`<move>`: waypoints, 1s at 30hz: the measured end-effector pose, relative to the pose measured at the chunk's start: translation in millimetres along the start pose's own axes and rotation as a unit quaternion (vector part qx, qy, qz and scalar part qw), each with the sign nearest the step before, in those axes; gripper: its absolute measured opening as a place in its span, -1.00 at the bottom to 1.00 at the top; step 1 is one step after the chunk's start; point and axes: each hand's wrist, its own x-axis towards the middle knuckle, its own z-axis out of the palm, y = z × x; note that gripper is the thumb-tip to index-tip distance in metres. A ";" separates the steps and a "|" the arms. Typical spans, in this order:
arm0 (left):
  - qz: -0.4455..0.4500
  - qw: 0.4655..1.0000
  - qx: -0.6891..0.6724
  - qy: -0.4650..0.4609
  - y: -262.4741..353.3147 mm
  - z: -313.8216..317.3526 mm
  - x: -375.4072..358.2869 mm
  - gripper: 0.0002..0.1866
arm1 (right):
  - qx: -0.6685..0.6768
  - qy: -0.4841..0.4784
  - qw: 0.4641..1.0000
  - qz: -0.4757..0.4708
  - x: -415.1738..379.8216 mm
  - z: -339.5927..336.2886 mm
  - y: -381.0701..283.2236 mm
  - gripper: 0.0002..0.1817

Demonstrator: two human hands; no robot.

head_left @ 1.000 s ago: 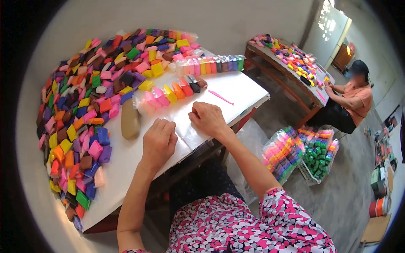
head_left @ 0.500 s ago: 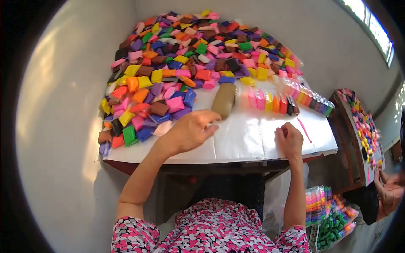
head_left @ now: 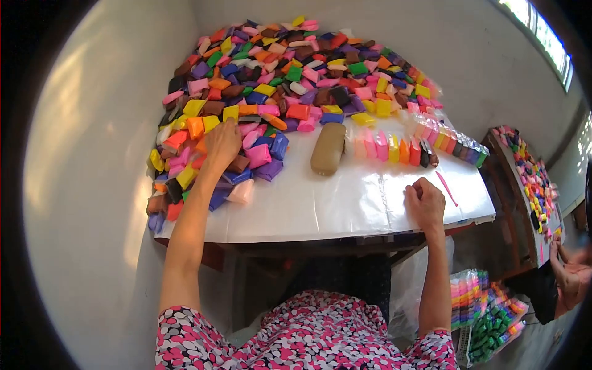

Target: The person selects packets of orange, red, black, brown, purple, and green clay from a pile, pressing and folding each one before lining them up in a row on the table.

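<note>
My left hand (head_left: pixel 223 145) reaches into the near left part of a large heap of small coloured packets (head_left: pixel 271 86). Its fingers are bunched together against a yellow packet (head_left: pixel 230 113); whether they grip a packet is hidden. On the white table covering rests my right hand (head_left: pixel 425 203), its fingers curled in and nothing showing in them. A row of coloured packets (head_left: pixel 393 149) lies beyond it, from pink through yellow and orange to black and brown. To the left of that row is an olive-brown rounded case or block (head_left: pixel 328 148).
A clear-wrapped strip of coloured packets (head_left: pixel 453 139) lies at the table's right side, and a thin pink tool (head_left: pixel 447 189) near my right hand. Bagged packets (head_left: pixel 487 314) stand low at right. Another person's arm (head_left: pixel 564 271) is by a second packet-covered table (head_left: pixel 530 185).
My left hand has moved left and away from me, from beside the olive-brown thing into the packet heap. My right hand has stayed nearly still.
</note>
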 end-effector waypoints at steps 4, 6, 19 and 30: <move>0.061 0.994 -0.062 0.059 -15.9 -6.8 4.3 -0.79 | -0.002 -0.002 1.000 -0.009 0.0 0.3 0.8 -0.81; 0.071 0.973 -0.218 0.026 -22.3 -16.3 5.6 -0.79 | 0.004 0.003 1.000 -0.012 0.2 1.2 2.7 -0.82; 0.048 0.481 -0.764 -0.428 162.0 -41.0 -44.9 -0.89 | 0.523 -0.207 0.824 -0.063 -20.8 -35.0 -72.4 -0.41; 0.053 0.761 -0.591 -0.260 244.2 -13.9 -83.7 -0.74 | 0.471 -0.013 0.879 0.076 -59.6 -22.2 -37.9 -0.72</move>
